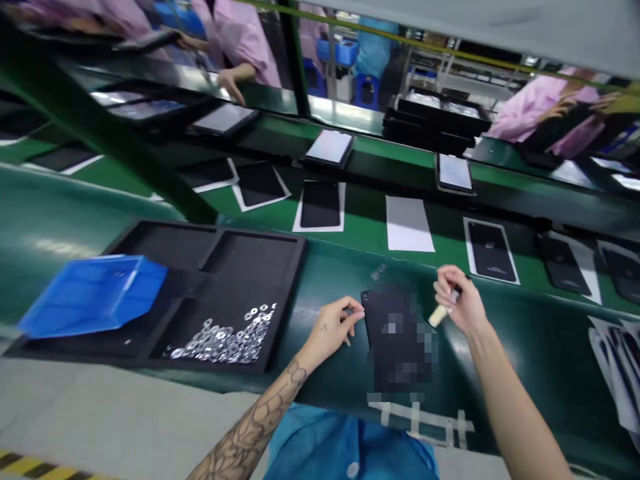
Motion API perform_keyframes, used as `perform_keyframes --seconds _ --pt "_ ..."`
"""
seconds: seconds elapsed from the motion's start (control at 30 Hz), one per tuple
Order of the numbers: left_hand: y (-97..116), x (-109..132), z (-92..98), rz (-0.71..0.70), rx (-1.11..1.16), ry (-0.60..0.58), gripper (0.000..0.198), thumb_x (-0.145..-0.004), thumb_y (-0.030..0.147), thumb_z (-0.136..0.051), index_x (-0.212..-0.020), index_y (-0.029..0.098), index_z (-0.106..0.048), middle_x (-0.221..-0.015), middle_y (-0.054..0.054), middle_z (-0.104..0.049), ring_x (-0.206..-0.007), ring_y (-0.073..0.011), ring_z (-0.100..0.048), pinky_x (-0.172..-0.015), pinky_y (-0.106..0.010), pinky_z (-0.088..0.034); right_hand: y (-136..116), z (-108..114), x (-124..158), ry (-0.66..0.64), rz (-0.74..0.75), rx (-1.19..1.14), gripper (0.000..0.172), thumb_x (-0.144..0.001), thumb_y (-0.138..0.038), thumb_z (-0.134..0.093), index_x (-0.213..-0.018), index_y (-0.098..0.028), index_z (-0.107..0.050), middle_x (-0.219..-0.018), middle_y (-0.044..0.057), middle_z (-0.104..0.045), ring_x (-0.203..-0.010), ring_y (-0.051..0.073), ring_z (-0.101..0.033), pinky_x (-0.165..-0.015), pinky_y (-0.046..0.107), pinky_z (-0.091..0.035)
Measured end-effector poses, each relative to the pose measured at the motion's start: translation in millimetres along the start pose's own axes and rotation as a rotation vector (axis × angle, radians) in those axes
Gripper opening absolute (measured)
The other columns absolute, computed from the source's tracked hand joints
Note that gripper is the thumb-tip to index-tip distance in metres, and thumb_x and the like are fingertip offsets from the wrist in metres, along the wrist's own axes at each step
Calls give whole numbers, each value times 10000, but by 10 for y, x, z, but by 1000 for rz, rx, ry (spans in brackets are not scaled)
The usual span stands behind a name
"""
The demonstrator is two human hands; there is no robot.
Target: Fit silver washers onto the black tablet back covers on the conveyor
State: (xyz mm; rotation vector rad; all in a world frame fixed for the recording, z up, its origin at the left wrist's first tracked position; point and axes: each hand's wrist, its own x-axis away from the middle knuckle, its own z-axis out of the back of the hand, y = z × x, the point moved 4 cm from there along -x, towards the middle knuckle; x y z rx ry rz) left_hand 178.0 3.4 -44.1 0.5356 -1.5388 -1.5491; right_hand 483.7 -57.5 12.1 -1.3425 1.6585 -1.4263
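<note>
A black tablet-like panel (pixel 395 343) lies on the green bench before me, partly blurred out by pixelation. At its upper left edge is my left hand (pixel 330 327), thumb and forefinger pinched together; whatever may be between the fingertips is too small to make out. Right of the panel, my right hand (pixel 460 297) is raised and closed around a small stick with a pale yellow end (pixel 438 316) and a dark upper part. The yellow end points down and left, close to the panel's right edge. Small shiny metal rings (pixel 225 343) lie heaped in a tray compartment to the left.
A black divided tray (pixel 287 293) holds the rings and a tilted blue plastic bin (pixel 95 293). Beyond runs a green belt (pixel 365 207) with black panels on white sheets (pixel 410 223). A green post (pixel 150 167) slants at left. Sleeved sheets (pixel 615 367) lie right; co-workers (pixel 245 40) sit opposite.
</note>
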Motion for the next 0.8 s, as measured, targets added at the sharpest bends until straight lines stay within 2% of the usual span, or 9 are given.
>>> perform_keyframes --seconds 0.1,0.2,0.3,0.43,0.63,0.8 --pt "144 -269 -34 -21 -83 5 311 -907 485 -745 -954 177 -743 -854 -38 -761 -470 -105 -632 -446 -203 -491 72 356 -303 111 105 -378 191 -788 -316 -801 -865 -253 -639 -616 -99 -336 -494 87 -129 -375 173 -122" --pt "246 -440 -47 -29 -161 21 308 -880 477 -756 -951 178 -769 -968 -63 -788 -482 -98 -649 -488 -221 -520 197 479 -376 140 144 -474 213 -788 -316 -806 -858 -249 -616 -625 -98 -315 -496 83 -132 -367 160 -156" --pt "280 -507 -12 43 -205 51 346 -864 505 -770 -976 178 -772 -857 -49 -765 -522 -128 -663 -427 -211 -485 271 433 -358 104 72 -465 183 -798 -328 -793 -863 -242 -645 -621 -93 -334 -486 75 -135 -366 168 -143" --pt "344 -575 44 106 -240 42 407 -820 536 -840 -953 162 -748 -709 -16 -701 -561 -138 -672 -458 -207 -539 276 367 -374 65 71 -490 144 -825 -318 -780 -876 -232 -676 -620 -84 -373 -479 64 -165 -384 174 -136" --pt "494 -751 54 200 -340 -73 384 -798 463 -908 -827 160 -676 -713 -14 -689 -607 -129 -682 -524 -233 -625 310 340 -395 78 61 -493 131 -816 -306 -770 -883 -227 -690 -616 -83 -386 -465 64 -194 -384 192 -141" --pt "641 -975 53 233 -486 -257 280 -781 348 -911 -799 146 -718 -821 -51 -719 -668 -148 -698 -508 -245 -639 313 322 -402 48 73 -519 84 -846 -270 -752 -896 -214 -713 -609 -78 -405 -465 59 -210 -386 196 -136"
